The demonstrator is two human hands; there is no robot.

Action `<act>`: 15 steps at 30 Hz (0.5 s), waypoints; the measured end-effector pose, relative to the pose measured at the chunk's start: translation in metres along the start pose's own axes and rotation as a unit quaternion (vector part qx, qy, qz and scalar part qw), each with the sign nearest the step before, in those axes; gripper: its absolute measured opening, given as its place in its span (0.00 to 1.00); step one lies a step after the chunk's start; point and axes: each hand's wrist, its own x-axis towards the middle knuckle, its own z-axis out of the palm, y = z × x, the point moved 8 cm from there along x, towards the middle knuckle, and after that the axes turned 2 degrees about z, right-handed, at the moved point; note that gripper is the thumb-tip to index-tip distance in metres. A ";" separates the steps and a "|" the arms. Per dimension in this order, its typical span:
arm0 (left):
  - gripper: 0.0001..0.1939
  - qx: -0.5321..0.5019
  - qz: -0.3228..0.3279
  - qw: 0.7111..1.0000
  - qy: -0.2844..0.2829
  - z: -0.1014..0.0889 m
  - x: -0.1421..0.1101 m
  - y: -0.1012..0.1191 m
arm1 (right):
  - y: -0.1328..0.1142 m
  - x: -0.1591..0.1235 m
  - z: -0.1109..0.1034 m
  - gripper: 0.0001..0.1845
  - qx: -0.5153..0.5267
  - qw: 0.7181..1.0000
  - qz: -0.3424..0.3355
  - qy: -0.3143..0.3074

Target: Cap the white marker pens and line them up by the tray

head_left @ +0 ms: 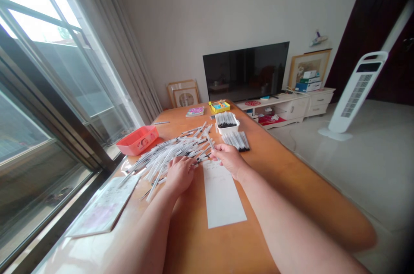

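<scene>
A loose heap of pens [174,149], whitish clear barrels with black parts, is spread over the wooden table. At the heap's near edge lies my left hand [180,173], its fingers curled down among the pens; what is under the fingertips is hidden. Just right of the heap, my right hand [229,157] is closed round a pen [209,139] that points up and away. Below that hand is a white sheet of paper [224,196] with faint writing at its top. Beyond it a row of pens [236,140] lies side by side, next to a white container [227,129] packed with upright pens.
A red plastic basket [137,141] stands left of the heap. A booklet [105,209] lies at the left by the window. Toward the far end are a yellow box [220,106] and a colourful book [195,111]. Past the table stand a television [247,73] and a tower fan [355,97].
</scene>
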 end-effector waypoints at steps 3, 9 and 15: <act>0.04 0.043 -0.004 0.999 0.010 -0.003 0.002 -0.003 | -0.001 0.000 0.000 0.10 0.001 1.000 0.002 -0.001; 0.02 0.066 -0.002 0.997 0.028 -0.007 0.002 0.001 | 0.001 0.001 -0.001 0.12 0.014 1.000 0.004 0.003; 0.02 0.057 -0.005 0.998 0.010 -0.002 0.001 0.005 | 0.001 0.002 -0.002 0.13 0.023 1.000 0.000 0.004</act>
